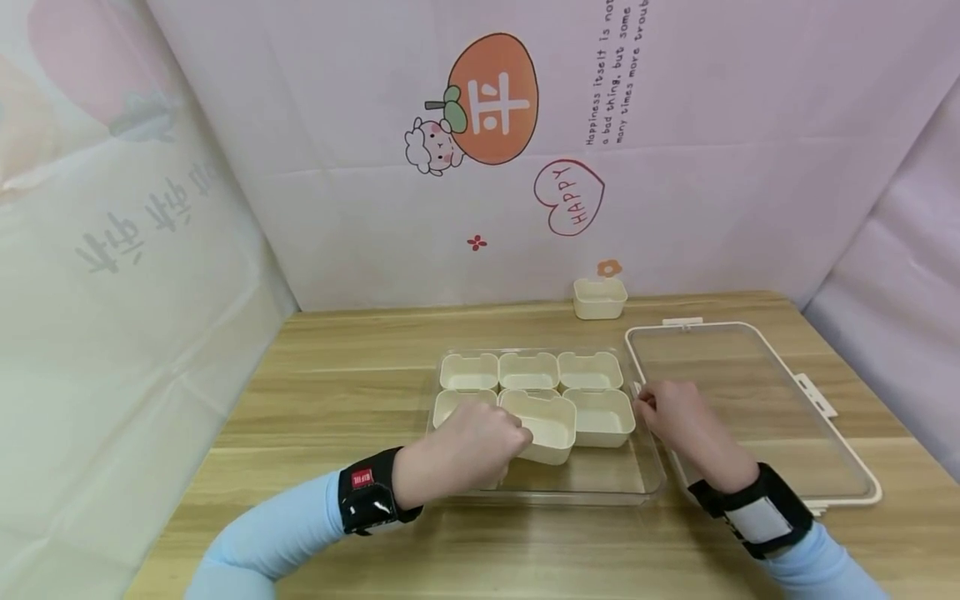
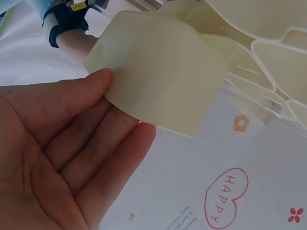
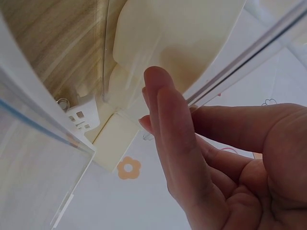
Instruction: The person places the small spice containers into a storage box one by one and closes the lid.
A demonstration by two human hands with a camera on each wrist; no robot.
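Light: bright, even, soft shadows | Glare: clear tray (image 1: 645,475) | Head view: edges bowed | Wrist views: close-range softness, mild blur

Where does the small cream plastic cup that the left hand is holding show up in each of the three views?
Head view: the small cream plastic cup sits tilted at centre, over the clear plastic tray, pinched by the left hand.
Left wrist view: upper centre, large, above the fingers.
Right wrist view: I cannot tell; a cream cup shows through the tray wall.
Shared landmark: the orange flower sticker.
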